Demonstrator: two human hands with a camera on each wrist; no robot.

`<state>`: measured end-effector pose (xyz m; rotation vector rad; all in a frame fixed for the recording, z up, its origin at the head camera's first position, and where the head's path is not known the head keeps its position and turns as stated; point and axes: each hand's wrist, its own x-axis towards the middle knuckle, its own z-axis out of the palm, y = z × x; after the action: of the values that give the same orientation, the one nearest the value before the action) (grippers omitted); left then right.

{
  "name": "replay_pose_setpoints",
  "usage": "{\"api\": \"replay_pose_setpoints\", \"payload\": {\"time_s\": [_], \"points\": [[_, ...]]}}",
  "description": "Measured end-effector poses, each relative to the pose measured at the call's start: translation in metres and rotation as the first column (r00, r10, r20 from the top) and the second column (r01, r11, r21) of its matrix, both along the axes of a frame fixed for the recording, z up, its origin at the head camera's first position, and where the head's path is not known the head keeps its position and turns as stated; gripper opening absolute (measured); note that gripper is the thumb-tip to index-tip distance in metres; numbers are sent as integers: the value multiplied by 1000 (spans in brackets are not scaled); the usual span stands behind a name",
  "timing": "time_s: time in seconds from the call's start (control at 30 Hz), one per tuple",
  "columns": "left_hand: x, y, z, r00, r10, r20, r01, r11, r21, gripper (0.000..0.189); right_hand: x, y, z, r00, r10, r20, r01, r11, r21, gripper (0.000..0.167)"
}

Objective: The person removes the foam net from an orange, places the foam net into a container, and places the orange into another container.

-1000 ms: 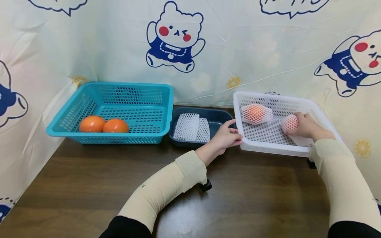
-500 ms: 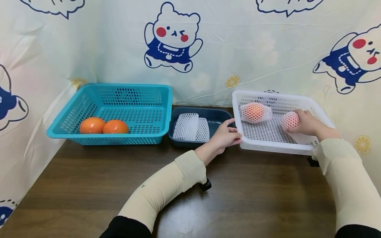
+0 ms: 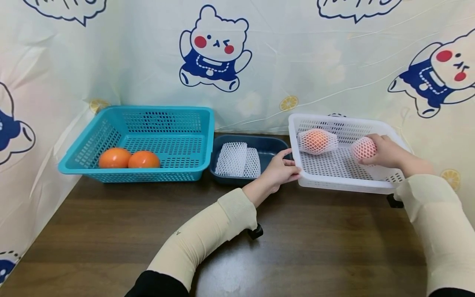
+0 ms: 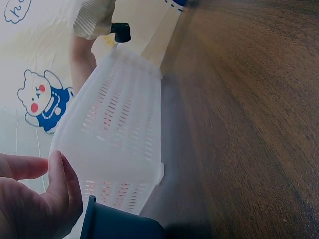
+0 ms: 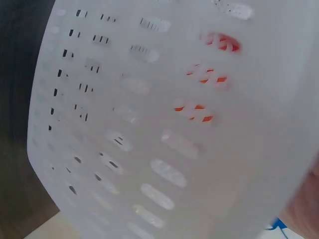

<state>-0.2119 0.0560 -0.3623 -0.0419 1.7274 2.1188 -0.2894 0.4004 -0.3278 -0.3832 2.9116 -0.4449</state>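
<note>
In the head view my left hand [image 3: 276,170] pinches the near left corner of a white slotted basket [image 3: 334,182] between thumb and fingers. The left wrist view shows its thumb and fingertips at the rim of the white basket [image 4: 107,154]. My right hand [image 3: 387,152] is inside the basket's right half and grips a round orange in a white foam net [image 3: 363,148]; loose netting trails below the hand. Another netted orange [image 3: 318,141] lies in the basket's left half. In the right wrist view the basket wall [image 5: 149,114] hides most of the right hand.
A teal basket [image 3: 148,175] with two bare oranges [image 3: 144,159] stands on the left. Between the baskets is a dark blue tray [image 3: 231,180] holding white foam nets [image 3: 231,159]. All stand on a brown wooden table [image 3: 315,239] before a printed curtain [image 3: 278,53].
My right hand and the netted orange in it have shifted slightly to the right and away, and the right forearm has swung right. The left hand has kept its grip on the corner.
</note>
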Motion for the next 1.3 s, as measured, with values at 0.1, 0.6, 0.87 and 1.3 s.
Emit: {"api": "replay_pose_setpoints", "payload": {"time_s": [0.1,0.6,0.87,1.3], "points": [[0,0,0,1000,-2,3,2,1000,4,72,2,-1,3,1000,16,-3,-16,1000,-2,92],[-1,-2,2,1000,-2,13,2,1000,10,73,15,-25,26,992,122,-33,-122,992,22,89],[0,-1,2,1000,-1,13,1,1000,6,72,22,-37,34,985,166,-46,-164,986,38,89],[0,0,2,1000,-2,10,2,1000,8,74,31,-55,40,976,212,-53,-211,977,21,89]]}}
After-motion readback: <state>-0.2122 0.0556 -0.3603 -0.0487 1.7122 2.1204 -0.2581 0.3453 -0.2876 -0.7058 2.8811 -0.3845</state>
